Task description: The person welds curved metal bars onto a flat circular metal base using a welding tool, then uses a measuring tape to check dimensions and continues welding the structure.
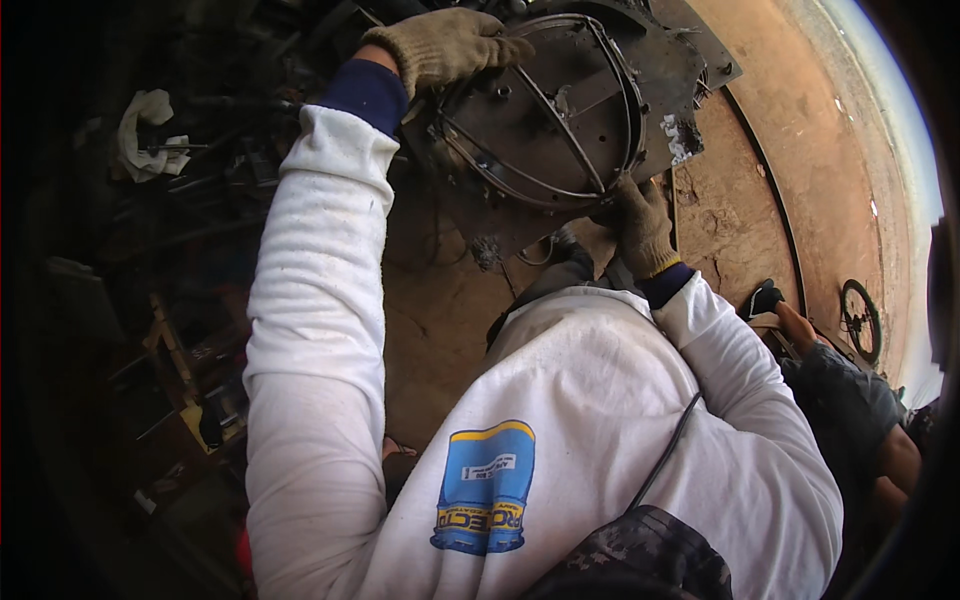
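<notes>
A round frame of bent metal rods, with rods crossing its middle, lies on a dark steel plate that has holes and rough edges. At the frame's far left, my left hand, in a tan knit work glove, has its fingers closed over the rim. My right hand, gloved the same way, grips the near right part of the rim from the side, its thumb uppermost. The other fingers of this hand are partly hidden below the frame.
Dark metal clutter and a white rag lie to the left. A yellowish metal piece stands lower down. On the right, a person in dark shorts sits near a wheel. A long dark rod crosses the earthen floor.
</notes>
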Demonstrator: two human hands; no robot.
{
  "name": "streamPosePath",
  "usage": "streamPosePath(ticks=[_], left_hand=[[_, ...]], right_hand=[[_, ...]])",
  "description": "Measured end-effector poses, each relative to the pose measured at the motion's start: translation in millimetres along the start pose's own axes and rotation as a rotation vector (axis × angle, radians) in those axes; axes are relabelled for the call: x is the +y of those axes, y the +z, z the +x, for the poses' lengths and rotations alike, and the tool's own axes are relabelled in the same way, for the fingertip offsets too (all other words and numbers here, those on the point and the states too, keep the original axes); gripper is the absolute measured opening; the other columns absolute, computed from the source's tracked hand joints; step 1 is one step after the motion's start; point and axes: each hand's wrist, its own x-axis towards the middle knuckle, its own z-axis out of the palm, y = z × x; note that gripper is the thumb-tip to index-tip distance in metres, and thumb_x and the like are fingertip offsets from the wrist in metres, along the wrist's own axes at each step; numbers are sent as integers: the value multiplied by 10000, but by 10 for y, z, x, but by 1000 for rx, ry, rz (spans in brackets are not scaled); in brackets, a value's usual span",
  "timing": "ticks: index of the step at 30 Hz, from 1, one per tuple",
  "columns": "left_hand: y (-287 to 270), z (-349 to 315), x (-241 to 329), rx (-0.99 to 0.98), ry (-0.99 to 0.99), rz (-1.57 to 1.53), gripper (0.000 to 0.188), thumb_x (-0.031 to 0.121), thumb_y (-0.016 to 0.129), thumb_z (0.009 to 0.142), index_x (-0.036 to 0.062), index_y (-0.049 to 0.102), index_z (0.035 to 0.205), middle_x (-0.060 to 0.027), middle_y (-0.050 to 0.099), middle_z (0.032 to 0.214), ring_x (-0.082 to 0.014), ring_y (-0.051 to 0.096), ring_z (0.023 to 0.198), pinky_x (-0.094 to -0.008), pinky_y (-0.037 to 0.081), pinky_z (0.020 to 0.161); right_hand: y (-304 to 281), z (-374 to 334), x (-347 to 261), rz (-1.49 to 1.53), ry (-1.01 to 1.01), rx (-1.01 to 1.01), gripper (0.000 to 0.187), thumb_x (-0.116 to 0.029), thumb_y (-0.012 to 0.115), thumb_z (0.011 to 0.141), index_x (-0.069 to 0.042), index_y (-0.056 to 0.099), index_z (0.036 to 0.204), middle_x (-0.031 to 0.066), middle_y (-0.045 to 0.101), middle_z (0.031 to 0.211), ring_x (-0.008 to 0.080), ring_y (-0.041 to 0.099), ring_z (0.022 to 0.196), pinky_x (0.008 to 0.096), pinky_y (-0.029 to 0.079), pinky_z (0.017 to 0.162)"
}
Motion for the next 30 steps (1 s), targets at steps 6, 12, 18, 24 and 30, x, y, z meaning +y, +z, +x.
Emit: streamPosePath(ticks=[6, 12, 18, 24, 30], left_hand=[[130, 75, 549, 86, -120, 131, 505, 501, 599, 990, 7, 692, 1040, -128, 721, 881, -234, 674, 856, -372, 517, 758], [190, 64, 751, 185, -201, 455, 636, 612, 556, 960, 4, 706, 1074, -218, 720, 983, -359, 683, 967, -406, 517, 825], [164, 32, 711, 178, -243, 401, 613, 596, 558, 955, 37, 705, 1158, -231, 707, 1096, -389, 650, 1083, -435, 483, 938], [203, 119, 660, 179, -155, 480, 404, 410, 514, 1005, 132, 690, 1239, -199, 710, 1100, -369, 655, 1087, -431, 501, 935], [231, 188, 527, 24, 122, 1050, 403, 264, 343, 1059, 293, 580, 1384, -164, 695, 1110, -350, 676, 1057, -422, 524, 928]], right_hand=[[-148, 47, 7, -119, -24, -44, 418, -334, 636, 989, 31, 560, 1177, 138, 671, 979, 219, 702, 795, 339, 601, 684], [-59, -473, -555, -1306, 14, -184, 347, -306, 603, 1008, -55, 617, 1247, 133, 700, 1012, 182, 699, 914, 293, 565, 776], [747, -544, -427, -1685, -513, -612, 331, -222, 615, 933, -89, 568, 1232, 195, 691, 954, 350, 714, 877, 442, 578, 720], [984, -390, -212, -1904, -675, -536, 305, -140, 599, 906, -79, 594, 1205, 143, 684, 927, 332, 710, 758, 441, 563, 597], [1056, -316, -227, -1860, -783, -622, 252, -134, 639, 855, -78, 649, 1101, 123, 679, 860, 334, 688, 747, 428, 560, 619]])
